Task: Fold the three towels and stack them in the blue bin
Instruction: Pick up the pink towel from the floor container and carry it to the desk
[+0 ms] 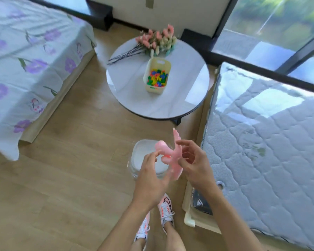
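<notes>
A small pink towel (169,153) hangs bunched and twisted in the air between my hands, one end sticking up. My left hand (151,178) grips its left end with thumb and fingers. My right hand (192,160) pinches its right side, fingers partly spread. Directly below them, a pale translucent bin (137,156) stands on the wooden floor with something white lying flat inside; my hands and the towel hide its right part. The picture is blurred by motion. No other towel is clearly in view.
A round white table (185,91) stands ahead with a cream basket of coloured pieces (157,77) and a bunch of flowers (156,41). A bed with a floral sheet (29,66) is left, a plastic-wrapped mattress (272,145) right. My shoes (166,209) are below.
</notes>
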Tool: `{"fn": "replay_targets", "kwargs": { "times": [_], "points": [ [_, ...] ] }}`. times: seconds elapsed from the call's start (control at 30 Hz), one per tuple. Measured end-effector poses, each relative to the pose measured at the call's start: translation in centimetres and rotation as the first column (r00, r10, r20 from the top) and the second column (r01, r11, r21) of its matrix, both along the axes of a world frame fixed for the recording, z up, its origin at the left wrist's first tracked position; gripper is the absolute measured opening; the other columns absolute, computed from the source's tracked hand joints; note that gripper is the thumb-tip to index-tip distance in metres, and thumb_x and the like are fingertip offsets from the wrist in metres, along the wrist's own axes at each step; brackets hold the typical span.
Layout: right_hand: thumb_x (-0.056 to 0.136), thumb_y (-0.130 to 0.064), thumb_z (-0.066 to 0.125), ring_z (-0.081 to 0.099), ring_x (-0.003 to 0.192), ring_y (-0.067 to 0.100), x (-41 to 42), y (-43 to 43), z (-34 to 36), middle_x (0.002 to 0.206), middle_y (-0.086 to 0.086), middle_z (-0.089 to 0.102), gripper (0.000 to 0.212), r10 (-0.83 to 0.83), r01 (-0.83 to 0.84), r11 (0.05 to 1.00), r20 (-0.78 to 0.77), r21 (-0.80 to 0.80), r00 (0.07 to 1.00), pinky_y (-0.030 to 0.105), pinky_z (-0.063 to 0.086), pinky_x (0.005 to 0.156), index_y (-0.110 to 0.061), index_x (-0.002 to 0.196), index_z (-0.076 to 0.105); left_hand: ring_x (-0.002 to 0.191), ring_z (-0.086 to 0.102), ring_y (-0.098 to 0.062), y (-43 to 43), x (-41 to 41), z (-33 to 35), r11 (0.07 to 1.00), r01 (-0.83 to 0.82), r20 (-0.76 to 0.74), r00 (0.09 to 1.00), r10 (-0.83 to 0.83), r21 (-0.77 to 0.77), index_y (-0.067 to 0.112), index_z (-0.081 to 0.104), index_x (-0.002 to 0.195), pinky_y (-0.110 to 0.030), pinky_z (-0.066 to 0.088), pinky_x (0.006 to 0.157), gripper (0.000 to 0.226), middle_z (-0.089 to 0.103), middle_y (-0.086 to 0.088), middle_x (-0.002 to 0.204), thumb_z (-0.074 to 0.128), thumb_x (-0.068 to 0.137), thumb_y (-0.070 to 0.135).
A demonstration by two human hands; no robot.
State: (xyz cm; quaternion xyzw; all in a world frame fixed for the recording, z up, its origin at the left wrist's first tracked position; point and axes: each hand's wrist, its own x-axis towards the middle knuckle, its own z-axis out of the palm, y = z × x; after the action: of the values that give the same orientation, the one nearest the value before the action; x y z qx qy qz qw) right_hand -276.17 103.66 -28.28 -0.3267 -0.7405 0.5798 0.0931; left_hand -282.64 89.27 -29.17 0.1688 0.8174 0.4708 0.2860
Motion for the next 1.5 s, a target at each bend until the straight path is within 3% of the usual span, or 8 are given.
{"fn": "replay_targets", "kwargs": {
  "times": [0.17,0.3,0.4,0.5,0.7,1.07,1.3,1.5],
  "points": [
    [0.079,0.017,0.061,0.069,0.076,0.012,5.7,-1.0,9.3,0.088,0.002,0.071,0.051,-0.078,0.078,0.997,-0.071,-0.008,0.994,0.025,0.054,0.073,-0.021,0.111,0.070,0.131,0.044,-0.008,1.5,3.8,8.4,0.975,0.219,-0.147,0.967,-0.210,0.047,0.023,0.043,0.141,-0.035,0.040,0.110,0.072,0.046,0.016,0.136,0.076,0.079,0.034],
    [0.080,0.013,0.067,0.067,0.077,0.007,11.4,-1.8,14.8,0.086,-0.006,0.070,0.048,-0.212,0.217,0.976,-0.122,0.032,0.970,0.022,0.054,0.078,-0.026,0.107,0.072,0.121,0.053,-0.013,2.1,8.0,12.3,0.927,0.370,-0.239,0.907,-0.347,0.055,0.024,0.044,0.140,-0.036,0.045,0.103,0.076,0.056,0.008,0.131,0.075,0.072,0.040],
    [0.081,0.011,0.068,0.069,0.079,0.009,16.4,-2.2,17.6,0.087,-0.007,0.071,0.046,-0.316,0.327,0.944,-0.162,0.047,0.935,0.022,0.055,0.080,-0.027,0.108,0.073,0.102,0.061,-0.010,2.4,12.0,14.5,0.898,0.436,-0.268,0.874,-0.406,0.063,0.026,0.056,0.126,-0.031,0.050,0.088,0.053,0.066,0.008,0.113,0.074,0.076,0.033],
    [0.082,0.007,0.068,0.070,0.082,0.010,22.2,-2.7,19.2,0.087,-0.009,0.072,0.045,-0.395,0.414,0.907,-0.187,0.076,0.899,0.025,0.056,0.080,-0.029,0.107,0.073,0.069,0.061,-0.016,3.0,16.7,16.2,0.866,0.486,-0.254,0.858,-0.446,0.119,0.021,0.062,0.087,-0.041,0.050,0.063,0.012,0.067,0.005,0.075,0.068,0.082,0.029],
    [0.085,0.003,0.069,0.074,0.091,0.013,37.0,-4.4,21.0,0.096,-0.004,0.076,0.039,-0.584,0.611,0.789,-0.230,0.065,0.778,0.031,0.058,0.088,-0.027,0.111,0.071,0.070,0.059,-0.028,4.6,27.9,18.8,0.743,0.640,-0.217,0.767,-0.604,0.196,0.013,0.063,0.078,-0.046,0.051,0.062,0.010,0.067,-0.004,0.070,0.066,0.084,0.020],
    [0.092,-0.007,0.068,0.072,0.102,0.006,69.5,-11.0,20.0,0.103,-0.006,0.077,0.022,-0.924,0.969,0.242,-0.314,-0.044,0.217,0.021,0.054,0.093,-0.019,0.109,0.072,0.075,0.067,-0.018,6.3,54.1,21.1,0.543,0.805,-0.214,0.589,-0.779,0.237,0.018,0.069,0.084,-0.036,0.052,0.071,0.010,0.072,-0.004,0.076,0.067,0.087,0.008],
    [0.093,-0.005,0.066,0.071,0.103,0.005,84.1,-16.5,20.4,0.110,-0.003,0.075,0.024,-0.916,0.985,-0.124,-0.367,-0.121,-0.161,0.012,0.052,0.084,-0.010,0.117,0.068,0.073,0.068,-0.016,7.7,70.1,21.8,0.274,0.930,-0.231,0.330,-0.915,0.244,0.017,0.069,0.086,-0.032,0.050,0.065,0.007,0.072,-0.007,0.077,0.065,0.088,0.012],
    [0.092,-0.006,0.068,0.070,0.101,0.001,94.9,-19.1,19.7,0.112,-0.004,0.074,0.024,-0.873,0.938,-0.318,-0.344,-0.138,-0.347,0.013,0.052,0.083,-0.014,0.115,0.068,0.058,0.061,-0.009,9.7,83.9,22.5,0.067,0.975,-0.295,0.129,-0.947,0.210,0.016,0.063,0.075,-0.021,0.044,0.053,0.015,0.066,-0.003,0.065,0.061,0.080,0.029]
  ]
}}
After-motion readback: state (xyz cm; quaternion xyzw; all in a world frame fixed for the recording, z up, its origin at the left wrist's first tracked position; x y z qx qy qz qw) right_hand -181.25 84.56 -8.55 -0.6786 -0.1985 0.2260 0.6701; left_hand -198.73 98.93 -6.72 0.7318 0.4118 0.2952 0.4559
